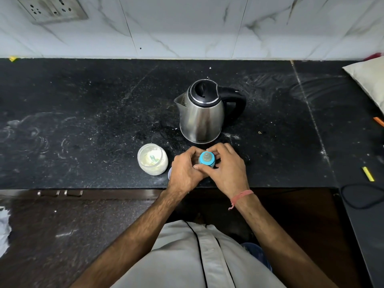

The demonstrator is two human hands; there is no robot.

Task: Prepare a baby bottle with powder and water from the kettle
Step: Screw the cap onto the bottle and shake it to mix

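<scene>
standing by the black counter (pixel 83 113), starting at the far left: a wall socket (pixel 52 9) sits up on the marble tiles, well away from everything. next comes the powder jar (pixel 152 159), lid off, pale powder inside w/ what looks like a small scoop, tho it's too blurred to be sure. just beside the jar, a pale rim (pixel 169 173) peeks out from under the wrist, maybe the jar's lid, can't tell. then the left hand (pixel 185 170), fingers curled round the body of the baby bottle (pixel 206 161), which stands near the counter's front edge, blue collar and teat on top. the right hand (pixel 225 169) wraps the bottle from the other side, fingertips up at the collar, thumb across the front. behind them the steel kettle (pixel 202 113) stands w/ lid down, spout facing left, handle right, close to the hands but apart. whether the bottle has powder or water in it, can't see; hands hide it. my guess: he's twisting the collar. to do it well, keep the left hand low and firm on the body, turn only the ring w/ the right, bottle upright on the counter so nothing tips toward the open jar. off right lie a cushion (pixel 367 80) and a yellow marker (pixel 368 174).
</scene>
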